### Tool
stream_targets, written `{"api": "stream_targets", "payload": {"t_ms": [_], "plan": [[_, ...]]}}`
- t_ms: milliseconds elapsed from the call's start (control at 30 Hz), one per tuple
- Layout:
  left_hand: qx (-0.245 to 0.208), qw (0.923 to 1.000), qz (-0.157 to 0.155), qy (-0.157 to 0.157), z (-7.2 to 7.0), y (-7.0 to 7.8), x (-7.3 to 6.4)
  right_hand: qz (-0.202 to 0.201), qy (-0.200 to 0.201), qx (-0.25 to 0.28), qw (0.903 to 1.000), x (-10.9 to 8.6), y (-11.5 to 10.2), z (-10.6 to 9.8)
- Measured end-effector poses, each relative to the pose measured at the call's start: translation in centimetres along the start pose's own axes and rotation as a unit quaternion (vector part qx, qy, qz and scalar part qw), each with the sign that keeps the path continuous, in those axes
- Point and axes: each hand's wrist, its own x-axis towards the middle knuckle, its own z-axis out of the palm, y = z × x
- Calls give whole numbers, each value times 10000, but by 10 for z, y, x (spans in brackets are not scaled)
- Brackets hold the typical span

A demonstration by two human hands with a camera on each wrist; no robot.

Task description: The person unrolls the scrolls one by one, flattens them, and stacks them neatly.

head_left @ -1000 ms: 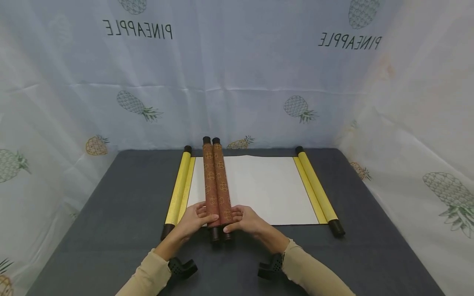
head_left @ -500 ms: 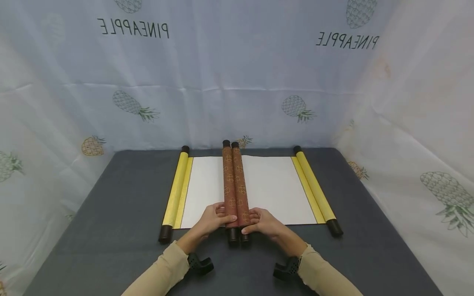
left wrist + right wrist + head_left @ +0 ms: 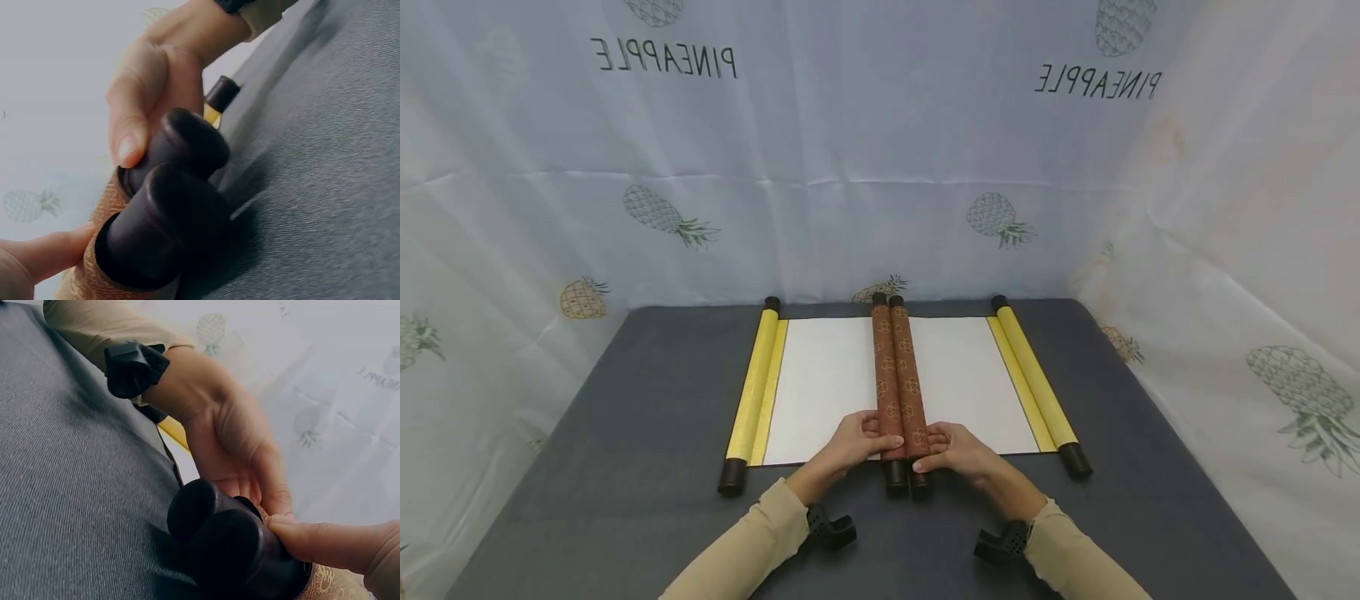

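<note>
From the head view, a dark grey table (image 3: 595, 467) stands before a pale cloth (image 3: 850, 133) printed with pineapples and mirrored lettering. A white sheet (image 3: 827, 383) lies spread near the table's far edge, with a left yellow roll (image 3: 754, 387) along its left end and a right yellow roll (image 3: 1039, 379) along its right end, each capped in black. Over the middle of the sheet, a left brown roll (image 3: 888, 375) and a right brown roll (image 3: 911, 379) sit side by side, touching, pointing from the table's far edge toward its near edge; whether they rest on the sheet cannot be told. The person's left hand (image 3: 853, 440) grips the left brown roll near its closer end, thumb across the top, and the right hand (image 3: 957, 452) grips the right brown roll in the same way. Both arms wear cream sleeves (image 3: 748, 542) and black wristbands (image 3: 831, 529). In the left wrist view, two black knobs (image 3: 172, 234) fill the centre above the table; the left thumb presses the nearer roll, the right thumb the farther one. The right wrist view shows the knobs from the other side, with the right thumb on the nearer roll and the left hand beyond.
</note>
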Motion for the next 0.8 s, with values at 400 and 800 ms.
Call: {"api": "stream_targets", "payload": {"t_ms": [400,800], "plan": [[380,9991,-130,102,5,5,5,5,300,-515,9982,-2,-3,-1],[2183,9715,669,645,10,7,-1,-168,408,-1482,9880,-4,-7,-4]]}}
